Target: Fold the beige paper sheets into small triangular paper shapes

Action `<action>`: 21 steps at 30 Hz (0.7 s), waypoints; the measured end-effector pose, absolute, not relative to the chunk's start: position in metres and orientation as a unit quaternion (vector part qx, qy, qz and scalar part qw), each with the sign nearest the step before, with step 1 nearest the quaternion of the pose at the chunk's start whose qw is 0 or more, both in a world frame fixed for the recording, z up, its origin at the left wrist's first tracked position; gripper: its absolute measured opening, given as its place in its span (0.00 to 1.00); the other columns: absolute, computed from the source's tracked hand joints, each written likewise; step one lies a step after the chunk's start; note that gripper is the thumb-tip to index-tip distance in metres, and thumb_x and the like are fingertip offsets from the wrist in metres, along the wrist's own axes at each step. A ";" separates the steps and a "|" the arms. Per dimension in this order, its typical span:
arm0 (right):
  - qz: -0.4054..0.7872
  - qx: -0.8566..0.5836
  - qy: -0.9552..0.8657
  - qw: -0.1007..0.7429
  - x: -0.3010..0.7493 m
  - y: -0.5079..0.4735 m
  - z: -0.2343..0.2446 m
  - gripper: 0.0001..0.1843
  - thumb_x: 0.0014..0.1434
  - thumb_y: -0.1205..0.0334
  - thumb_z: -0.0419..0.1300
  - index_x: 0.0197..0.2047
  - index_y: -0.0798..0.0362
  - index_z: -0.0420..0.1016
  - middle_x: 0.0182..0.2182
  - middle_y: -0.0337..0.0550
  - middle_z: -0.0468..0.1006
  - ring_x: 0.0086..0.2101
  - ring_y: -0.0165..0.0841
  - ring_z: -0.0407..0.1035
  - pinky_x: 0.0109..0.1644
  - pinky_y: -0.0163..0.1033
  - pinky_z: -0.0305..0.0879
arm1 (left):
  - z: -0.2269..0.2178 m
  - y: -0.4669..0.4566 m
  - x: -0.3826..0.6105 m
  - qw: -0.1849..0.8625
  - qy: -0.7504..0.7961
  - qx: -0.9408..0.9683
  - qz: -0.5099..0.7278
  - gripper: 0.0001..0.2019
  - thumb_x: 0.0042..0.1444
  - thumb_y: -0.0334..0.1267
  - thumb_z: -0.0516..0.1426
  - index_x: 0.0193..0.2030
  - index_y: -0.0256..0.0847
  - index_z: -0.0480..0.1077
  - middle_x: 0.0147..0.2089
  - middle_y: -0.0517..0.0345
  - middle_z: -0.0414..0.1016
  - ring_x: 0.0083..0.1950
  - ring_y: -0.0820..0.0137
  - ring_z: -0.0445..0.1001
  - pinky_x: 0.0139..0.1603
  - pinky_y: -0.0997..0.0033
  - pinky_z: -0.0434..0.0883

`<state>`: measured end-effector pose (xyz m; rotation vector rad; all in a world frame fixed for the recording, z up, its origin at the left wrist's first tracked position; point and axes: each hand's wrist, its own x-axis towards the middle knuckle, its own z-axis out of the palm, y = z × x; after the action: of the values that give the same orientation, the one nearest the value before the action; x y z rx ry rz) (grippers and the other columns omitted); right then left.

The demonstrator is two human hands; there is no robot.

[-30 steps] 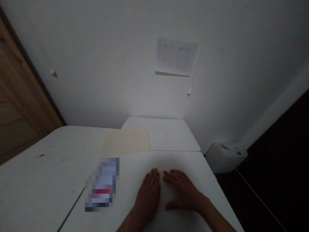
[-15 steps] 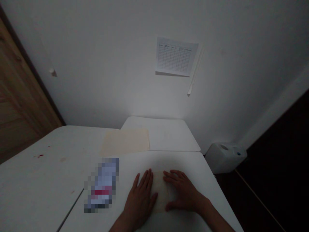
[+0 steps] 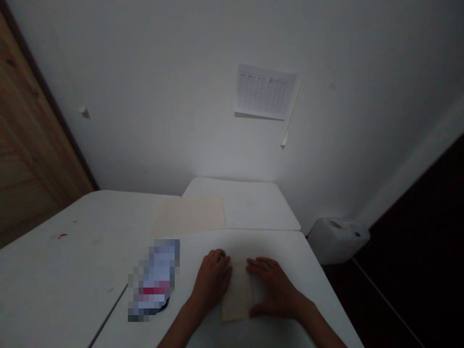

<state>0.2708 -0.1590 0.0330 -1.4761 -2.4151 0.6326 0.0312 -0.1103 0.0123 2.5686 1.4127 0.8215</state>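
Now left fingers (image 3: 217, 258) curl against a pale sheet (image 3: 235, 295); right fingers (image 3: 263, 265) spread atop it.

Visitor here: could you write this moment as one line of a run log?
left hand: curled at edge of pale sheet | right hand: spread on sheet | surface: white table
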 end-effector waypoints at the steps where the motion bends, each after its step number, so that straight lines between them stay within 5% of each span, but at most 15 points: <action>1: 0.218 -0.505 -0.826 0.120 0.271 -0.159 0.033 0.58 0.35 0.31 0.68 0.65 0.47 0.60 0.66 0.46 0.56 0.63 0.49 0.47 0.66 0.54 0.44 | 0.011 -0.111 0.031 0.048 0.462 0.843 0.272 0.10 0.56 0.29 0.54 0.44 0.39 0.72 0.45 0.50 0.71 0.46 0.61 0.68 0.47 0.58 0.67; 5: 0.215 -0.509 -0.823 0.131 0.274 -0.159 0.030 0.54 0.37 0.33 0.69 0.64 0.47 0.61 0.65 0.46 0.58 0.63 0.48 0.49 0.66 0.54 0.45 | 0.009 -0.112 0.029 0.060 0.455 0.841 0.287 0.09 0.55 0.28 0.54 0.42 0.40 0.71 0.46 0.51 0.70 0.47 0.61 0.67 0.48 0.59 0.66; 9: 0.190 -0.527 -0.804 0.198 0.268 -0.154 0.026 0.34 0.55 0.43 0.62 0.61 0.47 0.66 0.61 0.46 0.65 0.60 0.43 0.56 0.65 0.52 0.49 | 0.011 -0.111 0.029 0.088 0.442 0.838 0.307 0.09 0.54 0.26 0.54 0.39 0.40 0.70 0.44 0.53 0.71 0.45 0.62 0.67 0.47 0.60 0.66; 13: 0.203 -0.545 -0.767 0.272 0.252 -0.141 0.026 0.21 0.61 0.51 0.56 0.54 0.50 0.72 0.50 0.48 0.75 0.50 0.41 0.68 0.58 0.49 0.60 | 0.014 -0.112 0.030 0.091 0.428 0.843 0.313 0.08 0.56 0.26 0.51 0.32 0.40 0.69 0.36 0.54 0.72 0.40 0.64 0.68 0.43 0.62 0.66; 16: 0.253 -0.555 -0.728 0.313 0.242 -0.129 0.031 0.19 0.64 0.50 0.51 0.45 0.52 0.77 0.40 0.48 0.80 0.38 0.39 0.74 0.46 0.44 0.68 | 0.014 -0.115 0.030 0.083 0.416 0.841 0.337 0.09 0.60 0.28 0.50 0.32 0.41 0.69 0.34 0.54 0.72 0.38 0.65 0.69 0.42 0.63 0.67; 21: 0.293 -0.558 -0.701 0.332 0.238 -0.117 0.040 0.20 0.62 0.49 0.53 0.34 0.54 0.79 0.31 0.43 0.81 0.32 0.37 0.73 0.37 0.39 0.67 | 0.013 -0.119 0.029 0.104 0.390 0.824 0.397 0.08 0.62 0.32 0.50 0.35 0.42 0.69 0.35 0.55 0.72 0.38 0.66 0.70 0.41 0.66 0.69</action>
<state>0.2378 -0.1166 0.0399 -1.4585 -1.8325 0.7650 0.0286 -0.1194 0.0127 2.4306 1.1509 1.1708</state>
